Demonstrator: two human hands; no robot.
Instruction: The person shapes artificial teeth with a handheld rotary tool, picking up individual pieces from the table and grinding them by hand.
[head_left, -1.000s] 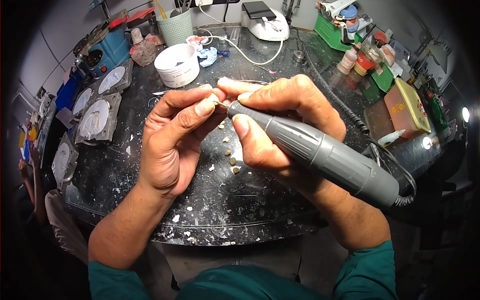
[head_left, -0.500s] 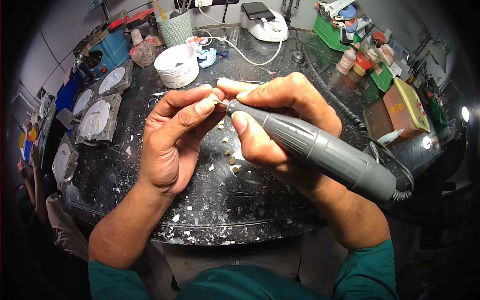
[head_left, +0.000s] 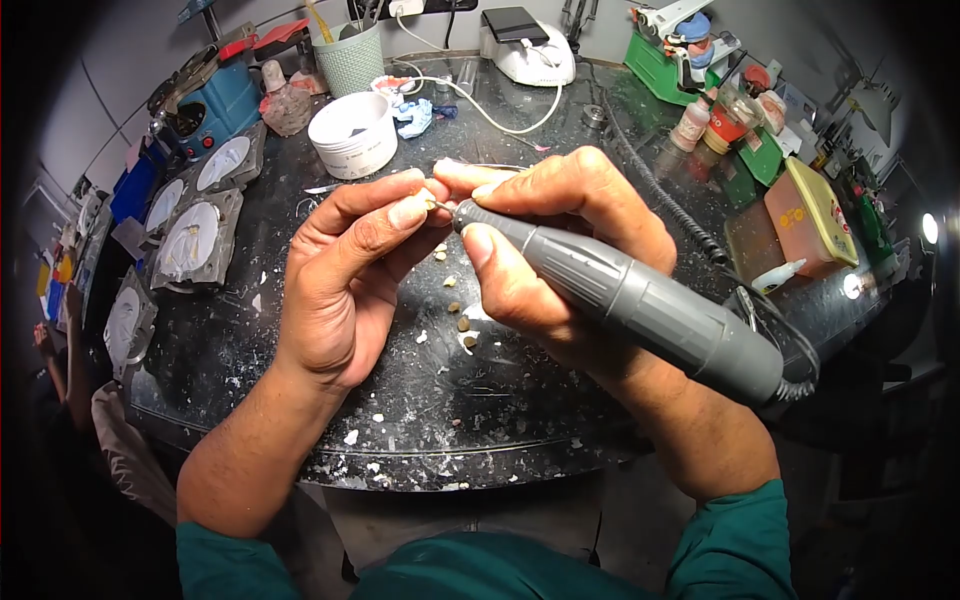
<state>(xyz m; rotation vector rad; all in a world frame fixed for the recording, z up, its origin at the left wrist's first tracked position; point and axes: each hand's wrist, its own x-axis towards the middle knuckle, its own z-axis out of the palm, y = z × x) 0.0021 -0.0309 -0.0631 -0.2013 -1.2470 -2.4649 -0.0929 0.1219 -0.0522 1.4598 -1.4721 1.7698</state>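
Over the bench (head_left: 400, 430), the handpiece (head_left: 655, 305) slants from its thick end at near right to its bit (head_left: 442, 206) at far left, pen-gripped firmly by the right hand (head_left: 592, 205) and aimed at the tiny piece (head_left: 428, 196) pinched between the left hand's (head_left: 345, 265) thumb and fingertips, short of the tub (head_left: 352, 150).

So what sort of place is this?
Probably a workshop, perhaps for dental work: there's a grey handheld drill, white-filled grey moulds, and a dark bench spattered with pale bits.
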